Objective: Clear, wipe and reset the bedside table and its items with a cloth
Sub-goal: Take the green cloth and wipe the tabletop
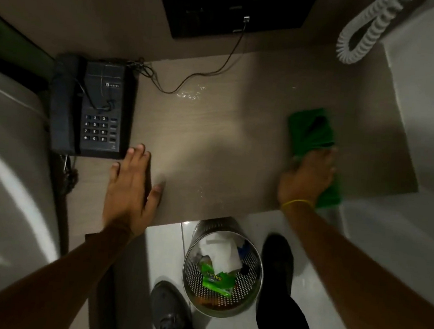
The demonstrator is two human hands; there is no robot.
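At the far left, one dark telephone (91, 108) is seen lying on the surface (212, 143), its handset along its left side and its keypad facing up. A thin cord (205, 71) is run from the telephone's back corner across the surface up to one dark wall panel (237, 11).

Just right of the telephone's near corner, the left hand (130, 185) is laid flat on the surface, fingers spread and released, nothing grasped; it seems to be used as a brace.

In the middle, a patch of wet sheen (190, 93) is visible near the cord, and a fainter one toward the near edge, though in the dim light their extent cannot be judged well. Below the near edge, one perforated metal bin (223, 272) is stood on the floor between two shoes, with white paper and a green wrapper inside.

To the right, one green cloth (311, 133) is pressed onto the surface under the right hand (308, 177), which is blurred; its palm is laid over the cloth's near half, and whether its fingers are curled round the cloth cannot be told. The cloth's long axis is run from the near edge toward the wall. One coiled white cord (367, 28) is hung at the upper right.

The unwiped wet patch lies to the left of the cloth and farther back, so the coming stroke is judged to be leftward; the right hand is the nearer one to it. The wiping step is judged to be under way, with resetting not yet begun.
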